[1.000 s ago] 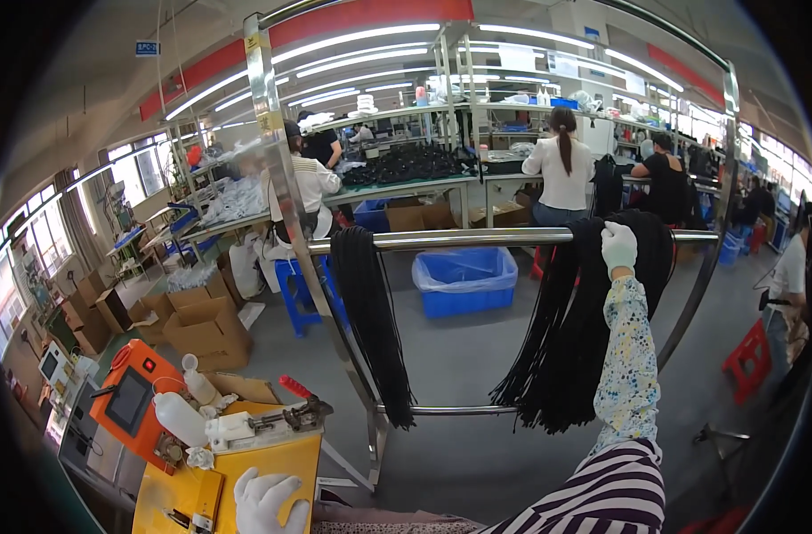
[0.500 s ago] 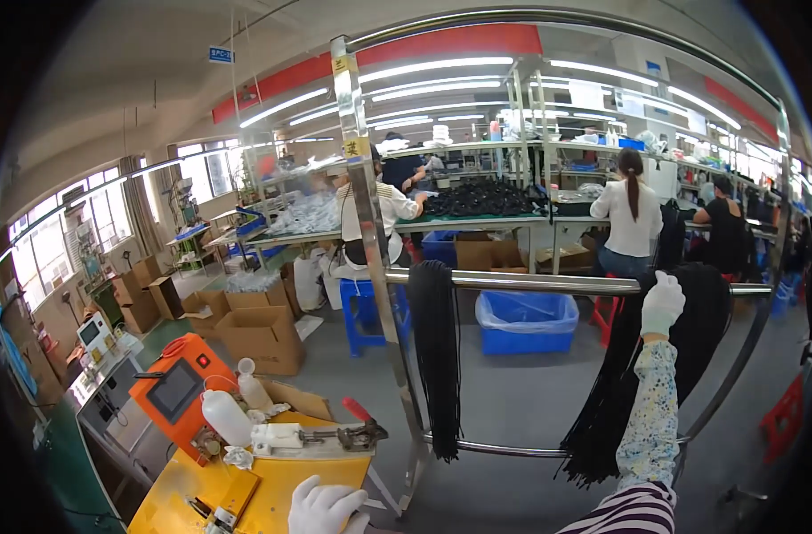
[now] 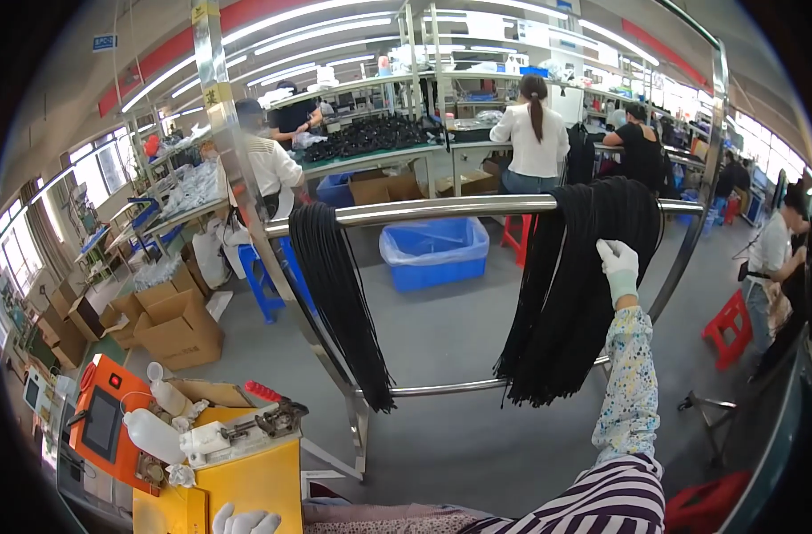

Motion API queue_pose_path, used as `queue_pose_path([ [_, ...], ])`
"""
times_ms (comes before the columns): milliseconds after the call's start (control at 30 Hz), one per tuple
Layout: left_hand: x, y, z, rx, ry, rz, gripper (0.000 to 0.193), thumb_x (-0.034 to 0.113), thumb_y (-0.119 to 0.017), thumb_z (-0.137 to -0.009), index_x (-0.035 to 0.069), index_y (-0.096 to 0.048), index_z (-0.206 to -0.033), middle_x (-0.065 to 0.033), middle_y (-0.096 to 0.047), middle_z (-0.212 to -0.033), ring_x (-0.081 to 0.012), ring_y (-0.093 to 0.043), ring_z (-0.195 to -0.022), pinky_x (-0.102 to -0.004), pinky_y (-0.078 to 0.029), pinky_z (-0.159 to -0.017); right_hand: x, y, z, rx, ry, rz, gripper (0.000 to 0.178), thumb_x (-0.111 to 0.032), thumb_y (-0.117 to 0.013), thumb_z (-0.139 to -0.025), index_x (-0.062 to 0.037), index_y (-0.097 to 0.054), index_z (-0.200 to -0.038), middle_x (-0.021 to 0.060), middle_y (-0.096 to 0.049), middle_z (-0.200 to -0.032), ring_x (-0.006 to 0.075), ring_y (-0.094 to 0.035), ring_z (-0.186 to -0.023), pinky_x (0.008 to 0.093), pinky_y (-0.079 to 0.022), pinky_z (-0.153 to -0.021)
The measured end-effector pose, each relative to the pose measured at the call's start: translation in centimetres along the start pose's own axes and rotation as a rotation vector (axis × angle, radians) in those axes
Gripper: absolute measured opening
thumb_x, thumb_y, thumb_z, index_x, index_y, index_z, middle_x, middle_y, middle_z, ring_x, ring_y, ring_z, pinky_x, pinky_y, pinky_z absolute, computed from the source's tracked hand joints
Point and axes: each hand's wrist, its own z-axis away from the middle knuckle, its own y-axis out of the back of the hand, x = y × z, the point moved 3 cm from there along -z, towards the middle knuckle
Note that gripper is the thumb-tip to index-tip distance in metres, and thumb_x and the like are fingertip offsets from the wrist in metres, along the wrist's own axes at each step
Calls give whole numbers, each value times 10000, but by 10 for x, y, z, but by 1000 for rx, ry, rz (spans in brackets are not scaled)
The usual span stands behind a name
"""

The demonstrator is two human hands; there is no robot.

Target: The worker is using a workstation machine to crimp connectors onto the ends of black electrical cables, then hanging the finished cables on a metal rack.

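Note:
My right hand [image 3: 618, 265], in a white glove, reaches out to a thick bundle of black cords [image 3: 570, 303] draped over the rack's upper rail. Its fingers are bent and pinched on the front strands of that bundle, below the rail. At the lower left edge, my gloved left hand [image 3: 246, 521] shows only in part, with its fingers loosely spread and nothing visible in them. It is beside the yellow work table [image 3: 246, 472]. A thinner bundle of black cords [image 3: 339, 303] hangs at the rail's left end.
The metal rack [image 3: 424, 210] stands before me. On the table are an orange machine with a screen [image 3: 103, 418], a white bottle [image 3: 154, 434] and a clamp-like tool with a red handle [image 3: 268, 414]. Beyond stand a blue bin [image 3: 437, 267], cardboard boxes [image 3: 183, 329] and people at benches.
My view has swung to the right and downward. My right hand has shifted from the top of the thick bundle at the rail to its front strands lower down.

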Motion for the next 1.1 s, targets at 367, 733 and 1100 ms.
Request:
queue_pose_path([
  [367,1,-4,14,-28,55,-19,370,70,-639,-760,34,-619,-1127,-175,-603,-1146,-393,-538,-1090,-506,-400,-964,24,-24,-1,-7,59,-73,344,-320,-670,-839,23,-677,-863,116,-694,-740,240,-660,-658,352,-496,-625],
  [733,-17,-19,28,59,72,-35,401,111,-686,-760,48,-622,-1152,-173,-603,-1155,-397,-531,-1108,-516,-393,-973,50,-127,140,-699,194,267,298,-295,-652,-836,-3,-687,-786,104,-668,-683,213,-659,-669,347,-511,-639],
  [1100,-2,6,56,8,244,-154,368,174,-731,-755,79,-643,-1100,-184,-619,-1080,-409,-550,-1048,-527,-417,-947,-257,-364,189,-971,419,-332,686,-373,-711,-816,43,-480,-1311,188,-621,-1193,288,-574,-1162,359,-416,-1019],
])
